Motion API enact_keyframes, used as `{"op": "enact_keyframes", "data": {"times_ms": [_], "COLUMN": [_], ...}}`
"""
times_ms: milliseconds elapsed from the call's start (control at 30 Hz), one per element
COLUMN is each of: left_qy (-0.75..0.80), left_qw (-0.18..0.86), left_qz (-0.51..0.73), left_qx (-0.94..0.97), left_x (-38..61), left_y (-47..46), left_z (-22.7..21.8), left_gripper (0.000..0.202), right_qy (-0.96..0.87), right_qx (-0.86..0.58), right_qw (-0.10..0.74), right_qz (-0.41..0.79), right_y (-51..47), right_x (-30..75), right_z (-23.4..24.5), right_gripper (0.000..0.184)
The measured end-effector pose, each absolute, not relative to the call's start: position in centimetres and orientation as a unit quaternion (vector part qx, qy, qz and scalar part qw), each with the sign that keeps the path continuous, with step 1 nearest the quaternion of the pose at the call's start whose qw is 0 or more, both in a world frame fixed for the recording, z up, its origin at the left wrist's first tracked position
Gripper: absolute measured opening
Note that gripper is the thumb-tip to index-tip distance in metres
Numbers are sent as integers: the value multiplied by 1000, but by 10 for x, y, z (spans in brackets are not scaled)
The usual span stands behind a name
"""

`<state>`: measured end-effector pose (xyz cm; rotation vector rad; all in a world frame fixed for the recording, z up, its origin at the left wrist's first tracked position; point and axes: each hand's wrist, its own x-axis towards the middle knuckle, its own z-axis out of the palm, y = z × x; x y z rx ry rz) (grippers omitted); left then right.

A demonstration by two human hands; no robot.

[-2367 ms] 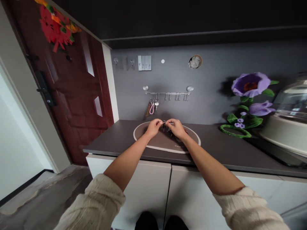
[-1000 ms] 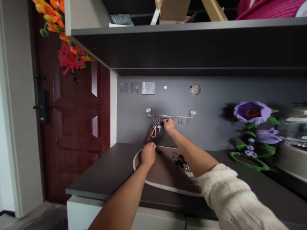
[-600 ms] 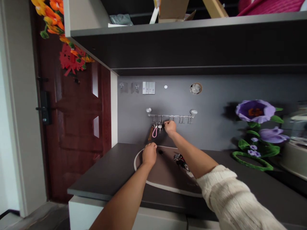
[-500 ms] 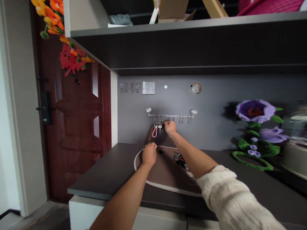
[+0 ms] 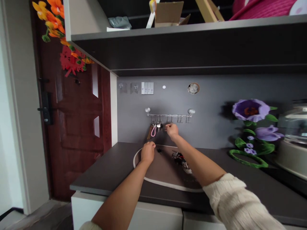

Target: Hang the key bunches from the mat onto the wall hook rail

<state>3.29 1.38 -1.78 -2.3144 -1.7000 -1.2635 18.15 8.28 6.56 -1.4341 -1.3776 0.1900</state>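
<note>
My right hand [image 5: 172, 130] is just below the hooks of a metal hook rail [image 5: 169, 115] on the grey back wall. Its fingertips are slightly apart, with no object visible between them. Left of those fingers hang several keys [image 5: 158, 126], a pink loop strap [image 5: 153, 130] and a brown strip [image 5: 149, 131]. My left hand [image 5: 148, 151] is low over the left part of a brown mat [image 5: 163, 171], fingers curled; what they hold, if anything, is hidden. Beside it on the mat lies a small black object [image 5: 159, 150]. A bunch of keys [image 5: 181, 161] lies near my right forearm.
A dark shelf [image 5: 182, 48] overhangs the counter [image 5: 103, 172]. At the right stand purple fabric flowers [image 5: 251, 111] and a pale appliance with a clear top [image 5: 292, 153]. A dark red door [image 5: 74, 137] is at the left. Several hooks on the rail's right are bare.
My right hand has drawn slightly right, away from the hanging keys, and its fingers have loosened. My left hand stays nearly in place. The view has shifted a little.
</note>
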Motion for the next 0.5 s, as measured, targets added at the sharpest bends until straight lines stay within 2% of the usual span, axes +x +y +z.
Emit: {"op": "enact_keyframes", "data": {"times_ms": [200,500], "left_qy": [-531,-504], "left_qw": [2,-12], "left_qz": [-399,-360], "left_qx": [-748,-785], "left_x": [32,30], "left_y": [18,21], "left_z": [-20,-26], "left_gripper": [18,23], "right_qy": [-601,-707], "right_qx": [-604,-621], "right_qw": [513,339], "right_qz": [102,2], "right_y": [46,-7], "right_x": [189,199], "right_z": [49,14], "right_gripper": [20,20]}}
